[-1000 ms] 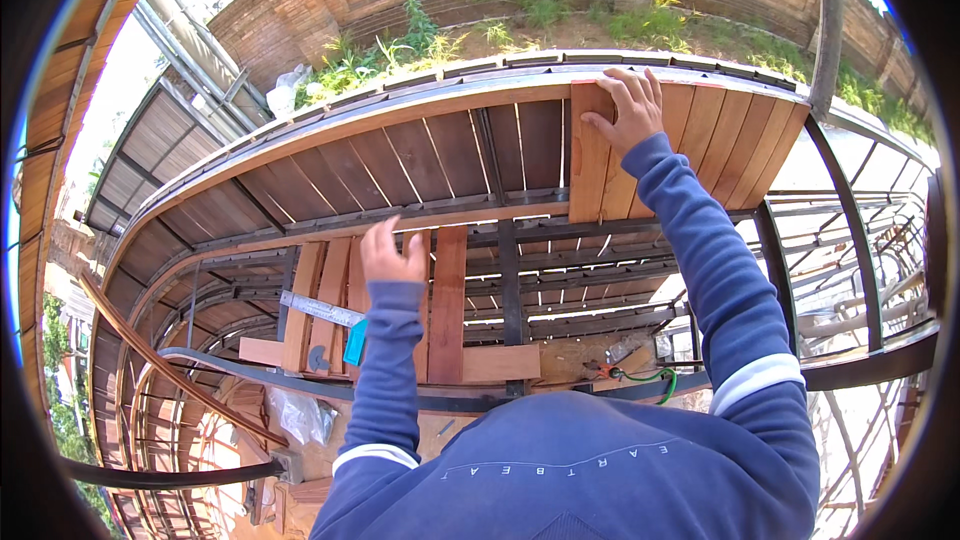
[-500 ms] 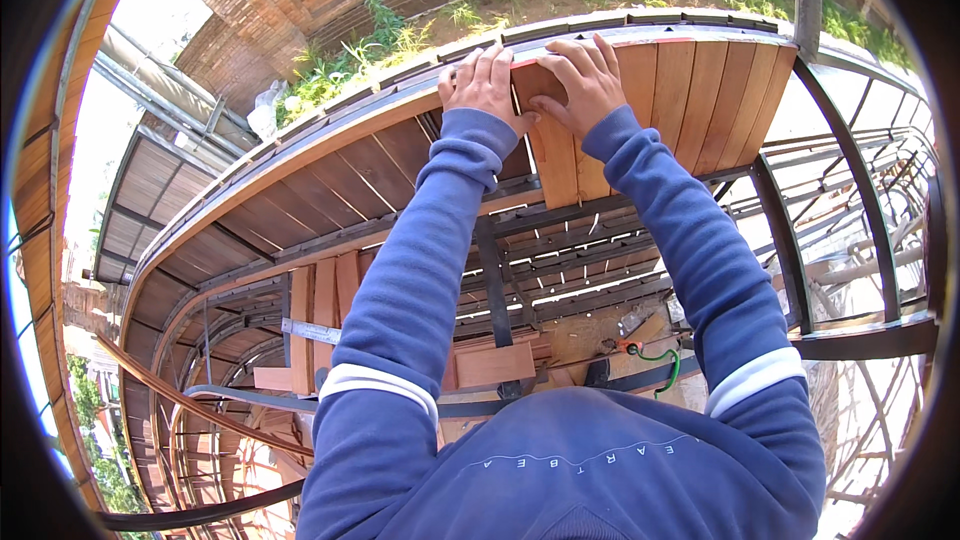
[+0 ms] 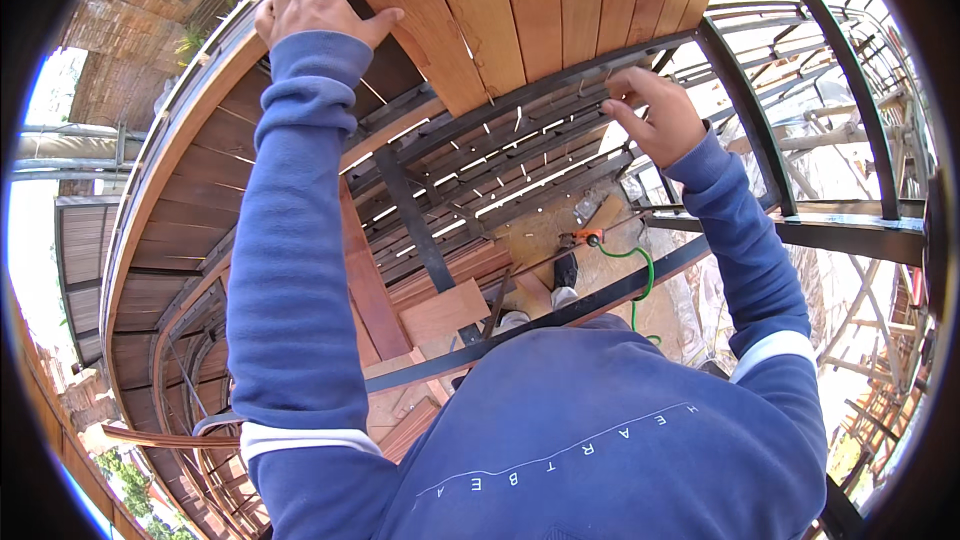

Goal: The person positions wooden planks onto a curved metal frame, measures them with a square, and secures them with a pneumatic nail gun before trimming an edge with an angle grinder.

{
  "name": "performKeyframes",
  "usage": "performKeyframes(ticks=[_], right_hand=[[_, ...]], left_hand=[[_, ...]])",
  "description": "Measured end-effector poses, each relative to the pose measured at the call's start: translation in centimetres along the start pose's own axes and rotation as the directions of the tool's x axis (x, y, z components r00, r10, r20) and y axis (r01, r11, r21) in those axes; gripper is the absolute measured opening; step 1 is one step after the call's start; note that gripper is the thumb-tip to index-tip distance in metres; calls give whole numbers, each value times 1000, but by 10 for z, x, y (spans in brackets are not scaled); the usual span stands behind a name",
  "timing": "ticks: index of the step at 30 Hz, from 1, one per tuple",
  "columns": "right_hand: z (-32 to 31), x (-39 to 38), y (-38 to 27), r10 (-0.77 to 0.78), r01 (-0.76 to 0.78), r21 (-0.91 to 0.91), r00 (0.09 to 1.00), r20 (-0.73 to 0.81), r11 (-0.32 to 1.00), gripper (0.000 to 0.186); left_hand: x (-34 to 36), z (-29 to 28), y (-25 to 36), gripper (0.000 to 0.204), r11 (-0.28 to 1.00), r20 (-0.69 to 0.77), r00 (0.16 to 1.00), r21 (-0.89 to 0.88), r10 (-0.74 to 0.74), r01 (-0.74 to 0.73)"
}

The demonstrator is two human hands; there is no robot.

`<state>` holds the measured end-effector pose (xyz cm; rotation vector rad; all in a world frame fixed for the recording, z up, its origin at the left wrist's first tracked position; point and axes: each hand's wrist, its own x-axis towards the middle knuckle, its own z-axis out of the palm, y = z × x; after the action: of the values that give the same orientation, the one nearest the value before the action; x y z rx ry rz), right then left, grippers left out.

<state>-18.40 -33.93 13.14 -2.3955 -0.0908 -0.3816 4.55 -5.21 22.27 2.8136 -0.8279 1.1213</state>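
Wooden plank (image 3: 420, 20) | left hand (image 3: 315, 0) gripping its end | right hand (image 3: 655, 115) pinching its edge

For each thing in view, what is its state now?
left hand: gripping the far end of the wooden plank
right hand: at the metal crossbar, fingers curled
wooden plank: lying on the frame beside the others
green hose: lying loose below

Smooth, matt reddish wood planks (image 3: 560, 10) w/ visible grain lie over a dark matt metal frame (image 3: 740, 90); below the frame, raw wood offcuts (image 3: 445, 315); blue cloth sleeves (image 3: 290, 240), soft knit.
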Motion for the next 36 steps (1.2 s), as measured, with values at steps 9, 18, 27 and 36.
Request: performKeyframes(ticks=[9,18,27,36], right_hand=[[123,-115,160,360,-131,-350,569,740,927,35],[178,-67,180,276,-169,-219,554,785,961,37],[-39,-174,54,615,-337,611,719,-323,716,21],[74,-461,93,976,-514,837,1,-219,189,11]], left_hand=[[0,23,-5,93,997,-58,997,46,59,-57],[-4,14,-5,94,992,1,993,53,115,-115],[3,24,-15,101,996,12,998,62,66,-66],[13,28,-6,99,990,11,997,123,74,-74]])
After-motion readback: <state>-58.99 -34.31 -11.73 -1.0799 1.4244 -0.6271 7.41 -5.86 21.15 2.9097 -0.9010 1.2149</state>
